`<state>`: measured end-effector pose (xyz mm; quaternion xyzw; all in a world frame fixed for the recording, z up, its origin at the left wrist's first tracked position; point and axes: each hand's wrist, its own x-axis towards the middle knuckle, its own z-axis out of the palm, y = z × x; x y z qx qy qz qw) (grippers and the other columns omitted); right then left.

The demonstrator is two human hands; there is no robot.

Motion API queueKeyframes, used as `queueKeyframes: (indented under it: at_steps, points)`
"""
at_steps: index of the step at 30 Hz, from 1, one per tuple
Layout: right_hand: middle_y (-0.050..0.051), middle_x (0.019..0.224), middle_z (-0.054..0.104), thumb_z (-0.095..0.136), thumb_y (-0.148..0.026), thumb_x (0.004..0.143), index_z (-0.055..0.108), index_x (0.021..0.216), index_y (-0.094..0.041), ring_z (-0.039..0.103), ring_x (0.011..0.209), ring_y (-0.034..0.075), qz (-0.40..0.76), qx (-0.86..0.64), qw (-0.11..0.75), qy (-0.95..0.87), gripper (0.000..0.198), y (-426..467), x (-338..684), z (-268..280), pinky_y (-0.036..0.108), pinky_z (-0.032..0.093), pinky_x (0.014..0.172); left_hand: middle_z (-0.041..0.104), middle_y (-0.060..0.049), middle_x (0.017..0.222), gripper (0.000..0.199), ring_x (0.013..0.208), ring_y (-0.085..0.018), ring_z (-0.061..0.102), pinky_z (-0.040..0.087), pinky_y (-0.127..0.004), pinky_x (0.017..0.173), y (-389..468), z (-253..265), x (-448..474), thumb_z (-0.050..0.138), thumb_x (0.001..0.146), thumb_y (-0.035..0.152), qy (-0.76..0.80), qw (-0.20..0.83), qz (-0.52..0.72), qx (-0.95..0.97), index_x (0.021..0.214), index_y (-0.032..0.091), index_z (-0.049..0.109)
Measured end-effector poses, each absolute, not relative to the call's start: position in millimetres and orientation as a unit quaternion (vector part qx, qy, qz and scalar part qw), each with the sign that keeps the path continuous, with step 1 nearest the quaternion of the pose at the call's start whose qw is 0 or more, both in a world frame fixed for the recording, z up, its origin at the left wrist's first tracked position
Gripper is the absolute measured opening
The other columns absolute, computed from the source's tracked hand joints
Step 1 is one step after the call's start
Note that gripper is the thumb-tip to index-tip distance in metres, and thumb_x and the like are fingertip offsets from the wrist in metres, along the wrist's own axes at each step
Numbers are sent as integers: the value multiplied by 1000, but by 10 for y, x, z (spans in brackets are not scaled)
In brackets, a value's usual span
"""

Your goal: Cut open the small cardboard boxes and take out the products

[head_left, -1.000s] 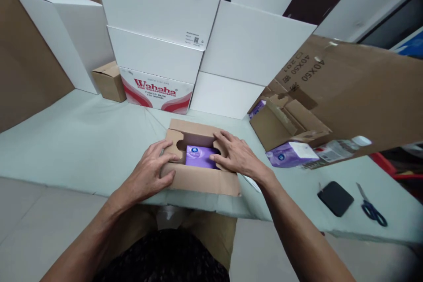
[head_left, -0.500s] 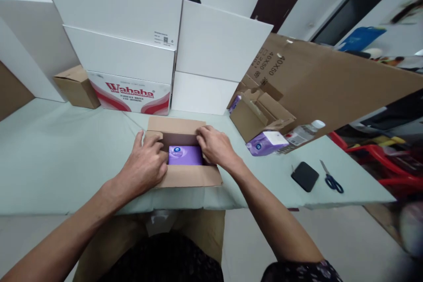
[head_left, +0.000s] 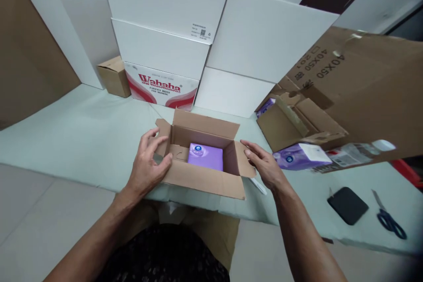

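Observation:
An open cardboard box [head_left: 205,179] stands on the table in front of me, its flaps folded outward. Inside, toward its right side, lies a purple tissue pack [head_left: 205,157] with a blue round logo; bare cardboard shows to its left. My left hand [head_left: 149,164] is at the box's left end, fingers spread around the left flap and thumb near the front corner. At the other end, my right hand [head_left: 264,166] has the right flap [head_left: 245,161] between thumb and fingers.
White cartons [head_left: 168,86] stand along the back, with a small brown box [head_left: 114,77] beside them. To the right are another open box [head_left: 280,125], a purple tissue pack [head_left: 302,156], a plastic bottle [head_left: 353,154], a black square object [head_left: 347,205] and scissors [head_left: 388,218].
Both hands have come out from the box's inside to its two ends, and the side flaps now spread outward. More of the box's interior shows. The camera view has shifted left.

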<state>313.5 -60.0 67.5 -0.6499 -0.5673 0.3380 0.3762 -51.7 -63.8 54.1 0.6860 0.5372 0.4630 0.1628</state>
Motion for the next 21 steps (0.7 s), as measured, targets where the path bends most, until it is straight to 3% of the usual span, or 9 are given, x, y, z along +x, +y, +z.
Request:
queueKeyframes:
  at_steps: [4, 9, 11, 13, 15, 17, 19, 21]
  points:
    - [13, 143, 68, 51, -52, 98, 65, 139, -21, 66, 125, 26, 254, -661, 334, -622, 53, -607, 3096, 610, 40, 54, 100, 46, -17, 154, 51, 152, -40, 39, 51, -54, 110, -634, 416, -522, 64, 87, 37, 572, 258, 474, 618, 135, 22, 62]
    - [17, 132, 71, 43, -40, 101, 70, 129, -18, 67, 117, 30, 20, -673, 224, -704, 44, -637, 3053, 715, 46, 52, 99, 56, -16, 145, 62, 141, -37, 53, 46, -55, 116, -662, 374, -543, 60, 90, 41, 544, 364, 459, 601, 147, 20, 49]
    - [19, 130, 71, 45, -33, 101, 74, 119, -17, 65, 113, 33, -101, -655, 176, -728, 38, -680, 2990, 834, 48, 51, 94, 49, -19, 152, 62, 146, -39, 47, 44, -58, 117, -692, 408, -581, 60, 90, 42, 559, 336, 437, 620, 147, 19, 50]
    - [19, 130, 70, 49, -26, 99, 75, 114, -18, 64, 112, 33, -174, -620, 140, -752, 32, -737, 2889, 995, 46, 49, 90, 33, -21, 164, 65, 155, -43, 34, 37, -61, 121, -709, 493, -649, 63, 88, 42, 575, 247, 421, 656, 147, 19, 51]
    - [16, 125, 73, 49, -21, 100, 74, 113, -18, 64, 109, 31, -179, -579, 116, -787, 29, -789, 2759, 1172, 42, 49, 88, 23, -21, 170, 65, 160, -44, 21, 30, -64, 123, -691, 664, -727, 65, 87, 41, 563, 141, 395, 712, 147, 20, 53]
    - [14, 118, 75, 48, -18, 101, 74, 111, -18, 65, 106, 27, -133, -538, 82, -829, 28, -814, 2612, 1340, 39, 48, 90, 32, -19, 168, 58, 160, -44, 19, 24, -66, 125, -624, 937, -763, 66, 86, 39, 506, 73, 344, 787, 141, 22, 59]
    - [13, 112, 77, 49, -18, 101, 74, 108, -17, 67, 103, 26, -82, -507, 21, -858, 26, -798, 2458, 1477, 38, 47, 93, 45, -16, 162, 49, 157, -44, 28, 24, -65, 125, -516, 1281, -699, 67, 84, 39, 432, 80, 276, 855, 130, 23, 68]
    - [14, 106, 78, 53, -20, 100, 75, 106, -17, 69, 101, 26, -45, -497, -69, -864, 23, -742, 2303, 1573, 39, 46, 92, 56, -15, 154, 44, 147, -40, 45, 35, -56, 121, -389, 1612, -515, 65, 84, 41, 398, 175, 211, 876, 122, 21, 72]
